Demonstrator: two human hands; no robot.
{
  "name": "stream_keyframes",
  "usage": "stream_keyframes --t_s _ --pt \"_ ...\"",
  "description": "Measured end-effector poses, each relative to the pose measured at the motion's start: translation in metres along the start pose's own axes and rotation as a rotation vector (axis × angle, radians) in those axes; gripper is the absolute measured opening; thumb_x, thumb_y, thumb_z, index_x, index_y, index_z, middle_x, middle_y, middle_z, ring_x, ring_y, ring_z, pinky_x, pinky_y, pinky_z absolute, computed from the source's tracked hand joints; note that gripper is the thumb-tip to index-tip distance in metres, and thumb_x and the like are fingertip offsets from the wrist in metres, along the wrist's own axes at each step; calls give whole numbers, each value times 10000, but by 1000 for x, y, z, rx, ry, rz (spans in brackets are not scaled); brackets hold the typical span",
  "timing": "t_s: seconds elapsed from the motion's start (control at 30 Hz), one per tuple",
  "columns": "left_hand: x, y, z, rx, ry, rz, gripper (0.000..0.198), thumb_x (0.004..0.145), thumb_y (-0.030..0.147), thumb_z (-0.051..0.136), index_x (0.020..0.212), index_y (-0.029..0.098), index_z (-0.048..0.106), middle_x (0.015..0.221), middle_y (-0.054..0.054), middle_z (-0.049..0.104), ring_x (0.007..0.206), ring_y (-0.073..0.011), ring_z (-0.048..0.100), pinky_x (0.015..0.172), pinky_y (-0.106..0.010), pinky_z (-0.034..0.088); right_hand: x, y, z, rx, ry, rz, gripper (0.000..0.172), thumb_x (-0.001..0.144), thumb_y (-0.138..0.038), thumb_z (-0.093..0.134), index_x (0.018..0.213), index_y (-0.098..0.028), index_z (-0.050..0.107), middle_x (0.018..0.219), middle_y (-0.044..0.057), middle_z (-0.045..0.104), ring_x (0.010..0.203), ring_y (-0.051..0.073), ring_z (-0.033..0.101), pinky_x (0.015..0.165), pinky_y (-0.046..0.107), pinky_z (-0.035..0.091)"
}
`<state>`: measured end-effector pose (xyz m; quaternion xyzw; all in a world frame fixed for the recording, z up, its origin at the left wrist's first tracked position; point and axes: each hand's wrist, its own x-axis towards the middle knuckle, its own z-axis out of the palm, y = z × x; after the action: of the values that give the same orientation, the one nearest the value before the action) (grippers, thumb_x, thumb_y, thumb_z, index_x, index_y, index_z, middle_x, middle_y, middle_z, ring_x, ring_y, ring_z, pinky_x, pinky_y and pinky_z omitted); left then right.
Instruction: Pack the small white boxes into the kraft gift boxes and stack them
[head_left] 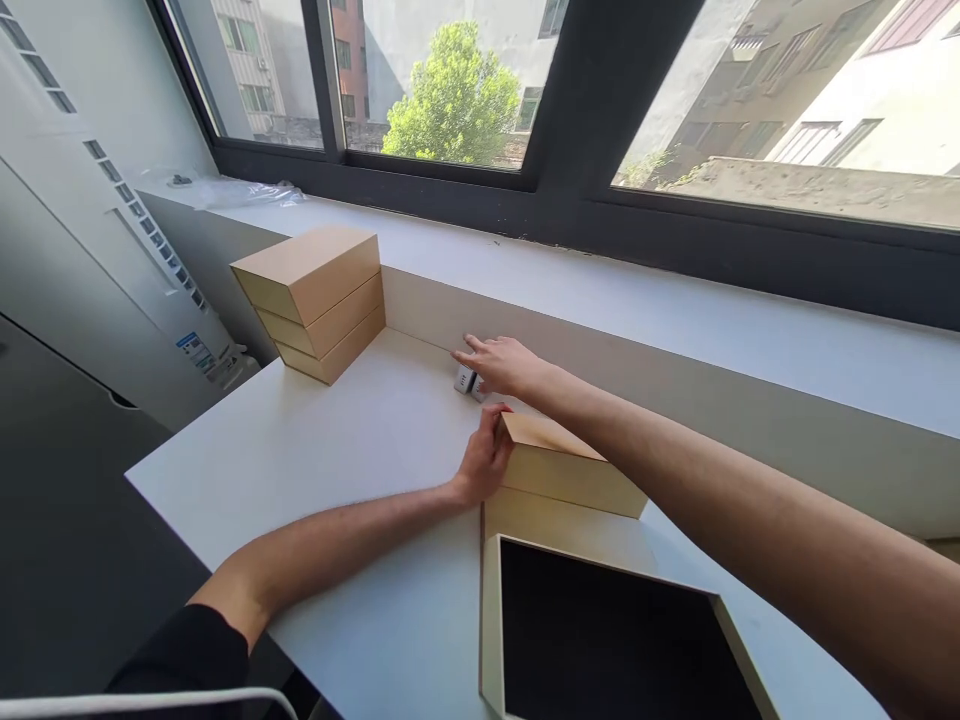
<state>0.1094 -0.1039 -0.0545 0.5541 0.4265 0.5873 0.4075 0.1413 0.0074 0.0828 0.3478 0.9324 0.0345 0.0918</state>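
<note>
left hand [486, 455] pinches the corner of a tan box [570, 470] on the table. just beyond, right hand [501, 362] lies with fingers spread over small white pieces [465, 380], not closed on them. nearer than the grip, an open tray [491, 620], black inside, unfilled. far left, three boxes [315, 300] stacked shut. boxes unmarked; sticker [196, 350] on the white unit unreadable.

Both arms are stretched forward and bare. The left arm [337, 540] comes in from the lower left, and the left hand [486, 458] is turned on its side with the fingers curled in a grip and the thumb on top. The right arm [712, 480] (it enters from the lower right) reaches farther. The right hand [504, 363] is palm down, its fingers extended and slightly spread.
</note>
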Motion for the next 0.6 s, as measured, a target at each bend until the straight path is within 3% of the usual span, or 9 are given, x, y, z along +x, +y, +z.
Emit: stream_keyframes --t_s 0.1,0.17,0.27,0.33,0.43,0.53,0.6 --pt "4 -5 1 27 -23 27 315 911 230 464 1215 228 379 859 -24 507 755 -187 498 808 -345 435 25 -9 12 1 -28 -39 183 707 -19 756 838 -140 714 943 140 733 940 291 708 811 340 456" --pt "6 -7 0 38 -30 47 316 909 217 456 1216 222 377 860 -29 513 743 -185 494 800 -346 430 30 -11 14 44 5 -54 137 763 -20 701 723 -146 666 819 114 728 907 273 713 799 331 455" --pt "8 -8 -1 64 -31 64 319 903 179 449 1211 222 377 782 3 468 675 -163 459 743 -323 419 24 -13 5 160 128 -28 36 869 -130 655 871 -166 655 923 118 735 889 247 710 766 311 465" --pt "7 -6 -2 65 -38 59 342 897 160 456 1220 230 370 743 26 443 632 -149 432 697 -307 406 10 -15 -5 246 213 40 161 1004 -278 499 1041 -164 605 943 134 729 788 214 708 690 296 485" --pt "4 -4 -2 36 -42 53 336 906 168 463 1216 249 361 793 19 504 659 -149 463 693 -299 414 -20 -19 -20 743 326 203 339 1063 -429 315 1047 -162 524 855 121 718 584 159 656 546 273 498" --pt "3 -3 -1 36 -25 61 300 927 190 457 1209 252 374 889 -7 569 765 -170 523 769 -324 447 -59 -26 -33 1357 370 271 312 978 -483 543 897 -183 508 778 76 694 499 127 607 468 251 485" --pt "3 -4 0 37 4 81 288 941 206 455 1221 237 401 984 -47 605 886 -201 558 862 -361 455 -91 -30 -38 1488 363 241 342 909 -501 653 893 -181 533 761 56 691 500 122 609 473 246 499"
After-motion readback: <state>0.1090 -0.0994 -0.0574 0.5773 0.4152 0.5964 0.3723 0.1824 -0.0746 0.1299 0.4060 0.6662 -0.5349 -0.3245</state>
